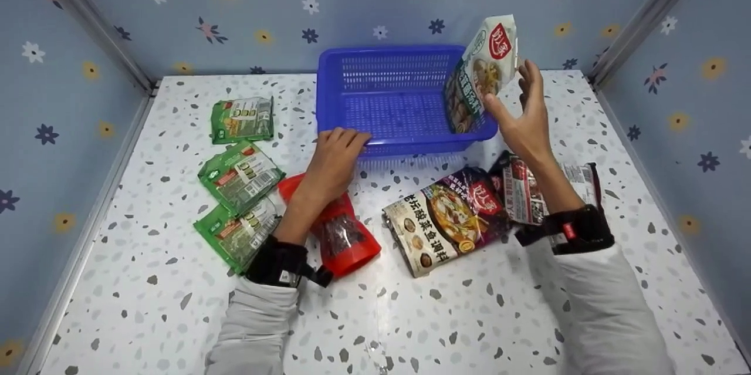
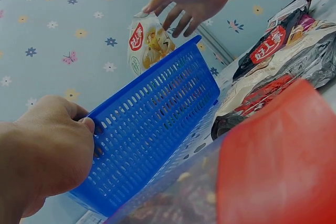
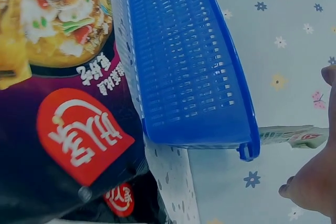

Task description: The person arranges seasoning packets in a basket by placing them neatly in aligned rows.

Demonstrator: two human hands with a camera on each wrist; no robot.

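Observation:
My left hand [image 1: 334, 161] grips the near rim of a blue plastic basket [image 1: 405, 143], thumb and fingers closing over the rim in the left wrist view. A white and dark green seasoning packet [image 1: 478, 75] stands tilted in the basket's right end, its top well above the rim. Beside that packet is my right hand [image 1: 528, 117], thumb and fingers spread apart around its right edge. In the right wrist view, part of the packet [image 3: 294, 136] shows between the parted thumb and fingers. A red pouch with a clear window [image 1: 343, 240] lies under my left forearm.
Several green packets [image 1: 242, 178] lie at the left. In front of the basket is a large purple and cream packet [image 1: 449, 216], overlapping a dark red and white one [image 1: 522, 190] partly covered by my right forearm. A flowered wall [image 1: 375, 5] stands behind the basket.

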